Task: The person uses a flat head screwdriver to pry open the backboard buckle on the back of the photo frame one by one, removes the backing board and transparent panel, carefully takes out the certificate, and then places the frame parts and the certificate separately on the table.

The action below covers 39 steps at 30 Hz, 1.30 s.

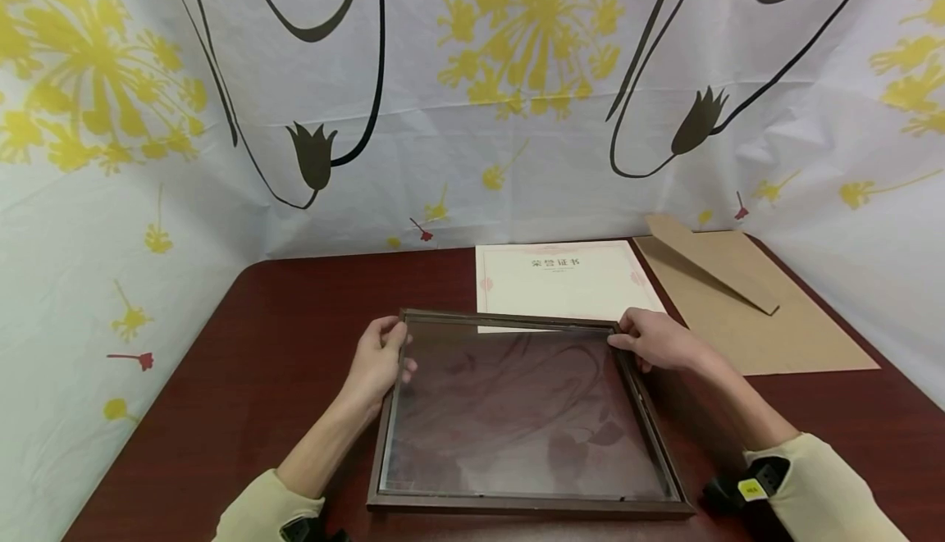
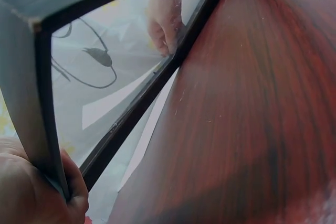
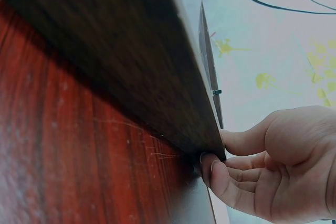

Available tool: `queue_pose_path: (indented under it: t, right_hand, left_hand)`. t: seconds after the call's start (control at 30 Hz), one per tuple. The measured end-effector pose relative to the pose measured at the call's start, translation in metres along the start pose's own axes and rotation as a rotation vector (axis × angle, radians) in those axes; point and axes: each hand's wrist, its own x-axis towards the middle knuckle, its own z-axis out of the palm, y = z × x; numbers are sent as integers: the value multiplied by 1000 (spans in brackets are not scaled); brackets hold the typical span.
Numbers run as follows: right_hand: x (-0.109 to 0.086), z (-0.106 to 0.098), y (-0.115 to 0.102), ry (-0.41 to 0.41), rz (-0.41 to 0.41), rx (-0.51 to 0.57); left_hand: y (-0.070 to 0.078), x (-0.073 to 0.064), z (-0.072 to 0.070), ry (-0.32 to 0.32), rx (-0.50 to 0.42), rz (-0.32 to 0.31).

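A dark brown picture frame (image 1: 531, 506) with a clear pane (image 1: 517, 419) in it is in front of me over the table. My left hand (image 1: 378, 366) grips its left side near the far corner, thumb on top. At the far right corner, my right hand (image 1: 657, 339) pinches the frame between thumb and fingers. The right wrist view has the fingertips (image 3: 212, 166) under the frame's lower edge and the thumb over it. In the left wrist view the left hand (image 2: 39, 192) wraps around the frame's side, and the right hand shows through the pane.
Behind the frame lies a cream certificate (image 1: 568, 280) with printed characters, partly covered by it. At the back right rests a brown backing board (image 1: 819, 345) with its stand flap (image 1: 709, 267) raised. A patterned white curtain (image 1: 443, 157) borders the dark red table (image 1: 295, 304).
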Motion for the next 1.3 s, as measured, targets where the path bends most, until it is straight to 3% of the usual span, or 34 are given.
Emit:
queue_pose_path:
  t: [0.23,0.53,0.8,0.97,1.3]
  right_hand:
    - [1,0,1,5,-2,-3]
    - [0,0,2,3,-5,9]
    - [0,0,0,-6,8,14]
    - [-1,-1,0,-8,7,9]
    - [0,-2,0,-1,-8,-9]
  left_hand:
    - [2,1,-3,-17,-14,-16]
    - [5,2,-13,-105,2,-36]
    - [3,3,-22,-111,279,-8]
    - [0,6,-23,-139,326,-22]
    - [-7,8,-22,-161,397,16]
